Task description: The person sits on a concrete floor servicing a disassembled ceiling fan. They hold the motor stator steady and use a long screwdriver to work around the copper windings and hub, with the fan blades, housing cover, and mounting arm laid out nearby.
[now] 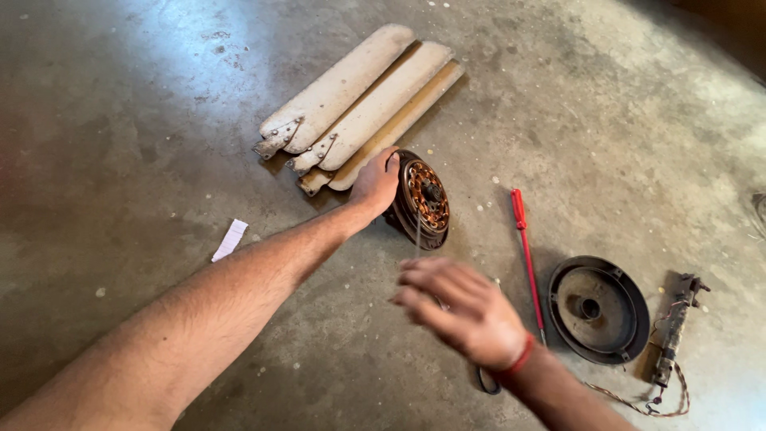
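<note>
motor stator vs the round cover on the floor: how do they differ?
The motor stator stands tilted on edge, gripped by the left hand; the round cover lies flat, untouched. The stator shows coppery windings around a hub; the cover is a dark, dished shell with a centre hole. The cover looks wider. Both are round and dirty.

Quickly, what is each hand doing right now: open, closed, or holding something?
Left hand: closed in a grip on the rim of the fan motor stator, which stands on edge.
Right hand: blurred, fingers loosely curled; whether it holds anything cannot be told.
</note>
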Demonstrator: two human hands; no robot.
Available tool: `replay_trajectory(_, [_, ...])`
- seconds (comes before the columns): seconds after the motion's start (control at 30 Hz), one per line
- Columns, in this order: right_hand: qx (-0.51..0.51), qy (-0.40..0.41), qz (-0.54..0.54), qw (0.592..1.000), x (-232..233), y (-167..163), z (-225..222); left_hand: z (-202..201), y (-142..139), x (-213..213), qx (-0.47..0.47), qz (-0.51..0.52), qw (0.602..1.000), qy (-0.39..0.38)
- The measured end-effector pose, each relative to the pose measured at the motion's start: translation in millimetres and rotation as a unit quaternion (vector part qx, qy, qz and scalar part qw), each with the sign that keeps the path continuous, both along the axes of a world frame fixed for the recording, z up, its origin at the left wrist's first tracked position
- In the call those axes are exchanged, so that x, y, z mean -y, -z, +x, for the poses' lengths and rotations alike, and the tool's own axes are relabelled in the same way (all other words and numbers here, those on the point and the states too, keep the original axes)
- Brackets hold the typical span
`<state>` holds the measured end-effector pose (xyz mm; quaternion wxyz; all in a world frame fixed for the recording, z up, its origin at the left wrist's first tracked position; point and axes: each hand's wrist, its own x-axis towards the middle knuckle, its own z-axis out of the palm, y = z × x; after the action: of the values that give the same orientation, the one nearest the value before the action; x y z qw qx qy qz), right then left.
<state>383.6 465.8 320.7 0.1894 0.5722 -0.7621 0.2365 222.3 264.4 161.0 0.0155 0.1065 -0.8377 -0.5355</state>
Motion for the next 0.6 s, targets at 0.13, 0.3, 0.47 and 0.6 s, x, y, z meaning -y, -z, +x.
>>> replay_trajectory(0.13, [-0.017, -0.015, 0.054, 0.998, 29, 14, 18, 2, 0, 2, 0.002, -0.004, 1.000, -0.002])
replay_trajectory(0.3, [0.027, -0.010, 0.012, 1.000, 32, 16, 10, 1, 0, 3, -0.010, -0.015, 1.000, -0.007])
replay_trajectory(0.47, [0.088, -0.017, -0.017, 0.996, 7, -2, -20, 1, 0, 1, -0.017, -0.025, 0.999, -0.015])
replay_trajectory(0.6, [0.118, 0.027, -0.020, 0.992, -8, -11, -25, 2, -3, 2, -0.013, -0.018, 1.000, -0.014])
